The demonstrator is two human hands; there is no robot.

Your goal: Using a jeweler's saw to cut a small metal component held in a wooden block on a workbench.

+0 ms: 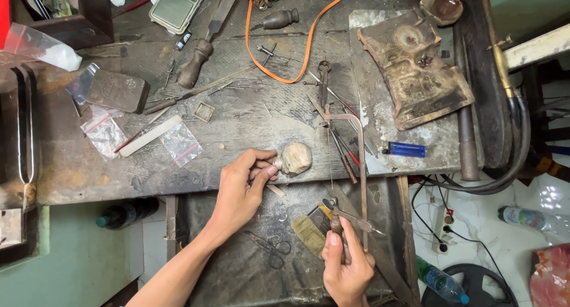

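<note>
So the left hand (244,185) is pinched narrow around a tiny pale piece (277,163), thumb and fingertips closed on it, pressing it against a lumpy beige block (296,158) that sits right at the front edge of the table (249,114). Can't really tell what the little piece is, it's too small.

The right hand (346,265) is wrapped tight around the handle of a jeweller's saw (356,182), below the front edge of the table, over a lower dark tray (237,265). The saw frame runs up from the hand and its far end lies over the table just right of the beige block, near it but not touching as far as I can see.

In the tray there's a flat brush (310,228) just left of the right hand, and small scissors (270,250) between the two forearms.

Rest of the table is a proper mess: a blue lighter (406,149) toward the front right, a worn, burnt-looking slab (414,64) at the back right, an orange strap (297,49) looping across the middle back, pliers (323,81) beside it, a wooden-handled file (199,61) further left, a small digital scale (177,7) at the back edge, and a couple of little zip bags (181,144) at front left. A torch with its hose (516,123) hangs off the right side.
</note>
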